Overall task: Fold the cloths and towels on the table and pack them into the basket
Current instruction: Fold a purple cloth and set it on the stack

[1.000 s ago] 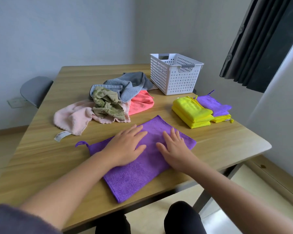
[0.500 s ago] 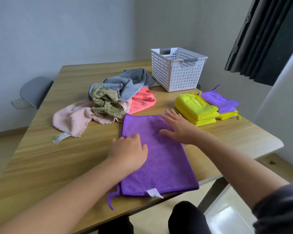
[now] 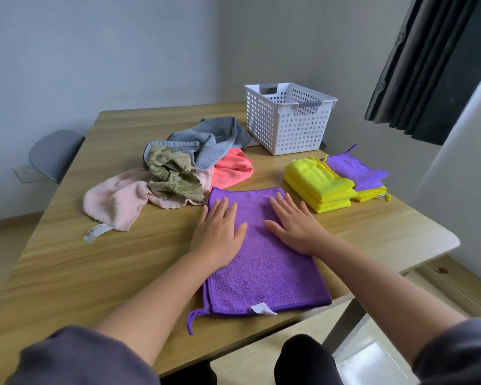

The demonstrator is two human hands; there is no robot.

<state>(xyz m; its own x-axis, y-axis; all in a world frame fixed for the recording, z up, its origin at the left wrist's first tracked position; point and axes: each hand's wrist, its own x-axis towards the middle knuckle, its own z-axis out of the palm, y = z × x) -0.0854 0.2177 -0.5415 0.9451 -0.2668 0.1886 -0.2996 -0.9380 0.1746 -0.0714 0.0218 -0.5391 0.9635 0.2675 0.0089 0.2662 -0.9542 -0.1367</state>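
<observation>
A: Entry, clothing. Left sleeve (image 3: 75,357) and right sleeve (image 3: 456,354): dark grey with a faint purple cast, soft matte fabric.
B: Where do they end?
A: Near the elbows. Forearms (image 3: 156,298) are bare, and so are the left hand (image 3: 220,232) and right hand (image 3: 297,226).
B: Lower body?
A: Black trousers (image 3: 306,357), seen only at the knees, bottom of view.
</observation>
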